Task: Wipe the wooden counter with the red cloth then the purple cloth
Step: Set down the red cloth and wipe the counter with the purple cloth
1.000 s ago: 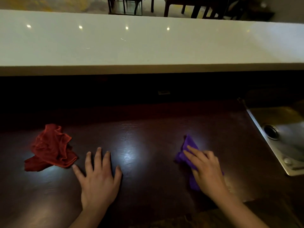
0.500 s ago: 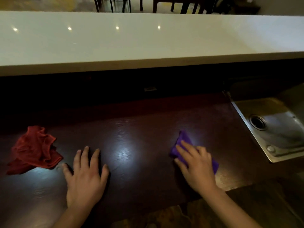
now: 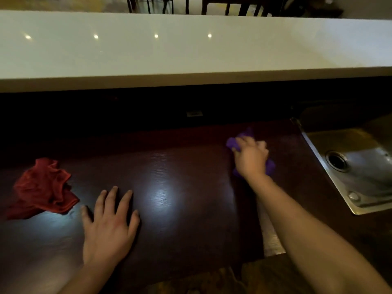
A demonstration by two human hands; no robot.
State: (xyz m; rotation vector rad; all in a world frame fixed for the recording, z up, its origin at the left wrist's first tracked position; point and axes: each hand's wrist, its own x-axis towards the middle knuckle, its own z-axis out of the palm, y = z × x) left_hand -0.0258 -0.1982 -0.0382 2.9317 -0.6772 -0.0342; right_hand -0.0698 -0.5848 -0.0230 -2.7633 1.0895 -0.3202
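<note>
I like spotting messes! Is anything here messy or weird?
Only the crumpled red cloth, left bunched on the dark wooden counter beside the flat left hand. No spills or damage show.

A long white raised ledge (image 3: 191,49) runs across the upper view, its glossy top catching four small points of ceiling light; beneath its front edge lies deep shadow, with a small pale plate (image 3: 194,113) set into the dark back wall. Beyond the ledge stand dark chair legs (image 3: 233,6) on a pale floor; at right sits a steel sink (image 3: 360,166) with a round drain (image 3: 337,161).
</note>
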